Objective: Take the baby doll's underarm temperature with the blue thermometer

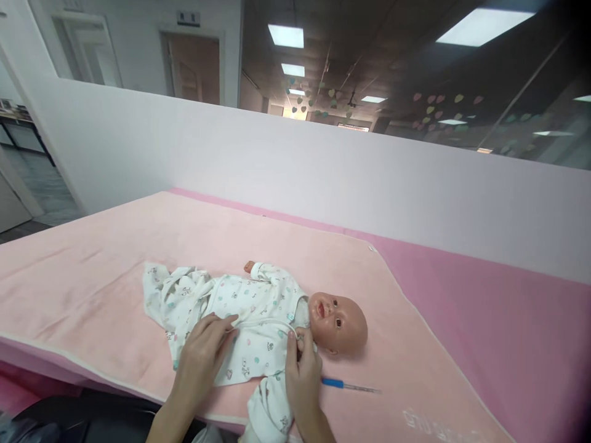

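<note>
A baby doll (339,323) lies on its back with its head to the right, dressed in a white printed baby garment (237,295). My right hand (302,366) is closed in a pinch on the garment's front edge near the doll's neck. Lower on the front, my left hand (203,344) has its fingers at the same edge, seemingly pinching it; the thumb is partly hidden. A sleeve of the garment hangs toward me beside my right wrist. Right of that hand lies a thin clear stick with a blue end (333,383), perhaps a thermometer.
Under the doll is a pale pink mat (115,246) with white edging, spread over a darker pink surface (462,295). A white partition wall (323,172) with glass above it stands behind. Something black (87,418) is below the near edge at the left.
</note>
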Action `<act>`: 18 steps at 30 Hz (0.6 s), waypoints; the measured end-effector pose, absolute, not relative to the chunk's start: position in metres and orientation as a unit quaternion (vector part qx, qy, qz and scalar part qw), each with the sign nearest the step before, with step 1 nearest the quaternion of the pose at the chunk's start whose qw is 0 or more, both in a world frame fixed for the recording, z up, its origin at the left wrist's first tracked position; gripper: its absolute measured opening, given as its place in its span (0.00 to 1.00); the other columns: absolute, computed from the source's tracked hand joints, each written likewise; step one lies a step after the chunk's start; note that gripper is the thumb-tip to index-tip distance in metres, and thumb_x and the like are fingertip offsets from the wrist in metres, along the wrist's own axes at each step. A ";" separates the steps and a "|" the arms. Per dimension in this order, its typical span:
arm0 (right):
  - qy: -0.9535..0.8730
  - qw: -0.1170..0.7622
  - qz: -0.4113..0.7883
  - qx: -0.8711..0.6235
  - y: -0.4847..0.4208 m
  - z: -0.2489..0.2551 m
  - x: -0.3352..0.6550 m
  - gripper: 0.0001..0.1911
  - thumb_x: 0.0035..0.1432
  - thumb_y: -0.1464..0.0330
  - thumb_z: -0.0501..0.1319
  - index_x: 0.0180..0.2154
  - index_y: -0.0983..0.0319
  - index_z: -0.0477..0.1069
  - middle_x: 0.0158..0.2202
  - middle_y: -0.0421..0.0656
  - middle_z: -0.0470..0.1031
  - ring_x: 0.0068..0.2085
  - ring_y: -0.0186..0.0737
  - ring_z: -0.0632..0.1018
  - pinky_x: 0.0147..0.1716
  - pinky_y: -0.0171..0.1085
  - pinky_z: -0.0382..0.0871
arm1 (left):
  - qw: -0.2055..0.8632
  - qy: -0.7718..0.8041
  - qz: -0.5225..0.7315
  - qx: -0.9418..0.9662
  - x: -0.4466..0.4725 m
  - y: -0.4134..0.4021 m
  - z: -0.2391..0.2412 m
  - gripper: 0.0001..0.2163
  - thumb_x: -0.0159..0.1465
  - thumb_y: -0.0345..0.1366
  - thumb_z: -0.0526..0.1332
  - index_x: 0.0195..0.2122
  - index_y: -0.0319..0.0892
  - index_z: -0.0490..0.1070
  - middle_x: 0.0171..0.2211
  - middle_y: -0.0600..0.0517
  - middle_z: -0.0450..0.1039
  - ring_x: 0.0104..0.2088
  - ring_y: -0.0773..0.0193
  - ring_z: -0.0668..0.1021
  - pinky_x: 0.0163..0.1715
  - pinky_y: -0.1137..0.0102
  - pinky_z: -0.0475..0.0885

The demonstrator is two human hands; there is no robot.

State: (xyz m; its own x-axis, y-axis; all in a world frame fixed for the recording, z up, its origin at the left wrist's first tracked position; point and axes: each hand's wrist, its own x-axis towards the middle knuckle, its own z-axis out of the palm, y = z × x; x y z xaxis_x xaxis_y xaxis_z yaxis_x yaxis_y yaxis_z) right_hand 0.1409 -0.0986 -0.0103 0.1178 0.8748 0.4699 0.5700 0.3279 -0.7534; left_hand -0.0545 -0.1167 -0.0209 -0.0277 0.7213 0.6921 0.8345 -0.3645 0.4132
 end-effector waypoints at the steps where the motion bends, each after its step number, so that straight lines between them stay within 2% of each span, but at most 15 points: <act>1: -0.646 0.493 0.150 -0.563 -0.098 -0.011 0.140 0.13 0.62 0.61 0.49 0.31 0.61 0.63 0.17 0.35 0.61 0.19 0.34 0.64 0.21 0.32 0.56 | 0.072 -0.549 -0.445 -0.703 -0.056 -0.115 -0.023 0.11 0.65 0.34 0.54 0.48 0.44 0.67 0.35 0.50 0.74 0.43 0.59 0.73 0.43 0.63 0.70; 4: -0.642 0.488 0.143 -0.574 -0.097 -0.014 0.138 0.13 0.61 0.60 0.50 0.31 0.61 0.64 0.16 0.33 0.56 0.17 0.33 0.61 0.19 0.32 0.54 | 0.082 -0.516 -0.451 -0.724 -0.060 -0.110 -0.028 0.14 0.65 0.29 0.54 0.50 0.45 0.67 0.36 0.51 0.75 0.41 0.60 0.74 0.46 0.62 0.69; 9: -0.621 0.499 0.125 -0.591 -0.096 -0.015 0.134 0.14 0.59 0.58 0.52 0.29 0.62 0.65 0.16 0.31 0.49 0.18 0.31 0.58 0.19 0.31 0.52 | 0.069 -0.485 -0.435 -0.755 -0.061 -0.104 -0.030 0.15 0.64 0.25 0.52 0.48 0.45 0.69 0.37 0.50 0.74 0.40 0.60 0.73 0.47 0.60 0.68; 13: -0.611 0.509 0.101 -0.598 -0.094 -0.013 0.130 0.15 0.58 0.58 0.53 0.28 0.62 0.65 0.16 0.32 0.49 0.18 0.31 0.57 0.20 0.32 0.53 | 0.079 -0.479 -0.435 -0.759 -0.058 -0.103 -0.029 0.14 0.63 0.24 0.52 0.45 0.43 0.70 0.30 0.50 0.73 0.36 0.60 0.74 0.46 0.59 0.67; 15: -0.607 0.511 0.090 -0.602 -0.094 -0.013 0.129 0.15 0.58 0.57 0.53 0.27 0.62 0.64 0.16 0.32 0.49 0.19 0.31 0.58 0.21 0.32 0.53 | 0.065 -0.479 -0.444 -0.755 -0.057 -0.104 -0.027 0.15 0.63 0.24 0.51 0.49 0.43 0.68 0.28 0.51 0.72 0.35 0.61 0.74 0.47 0.59 0.67; 18: -0.600 0.515 0.080 -0.607 -0.094 -0.014 0.128 0.15 0.58 0.58 0.53 0.27 0.61 0.64 0.16 0.32 0.49 0.19 0.31 0.58 0.21 0.32 0.53 | 0.021 -0.478 -0.465 -0.745 -0.058 -0.106 -0.025 0.18 0.64 0.28 0.52 0.56 0.43 0.61 0.33 0.49 0.73 0.36 0.60 0.74 0.47 0.58 0.67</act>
State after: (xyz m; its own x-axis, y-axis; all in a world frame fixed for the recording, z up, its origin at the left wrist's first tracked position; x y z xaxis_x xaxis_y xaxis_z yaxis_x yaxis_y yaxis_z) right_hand 0.1279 -0.0940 -0.0136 0.2671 0.8106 0.5211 0.6457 0.2509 -0.7212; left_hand -0.0578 -0.1057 -0.0252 0.1097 0.6931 0.7125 0.7320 -0.5413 0.4138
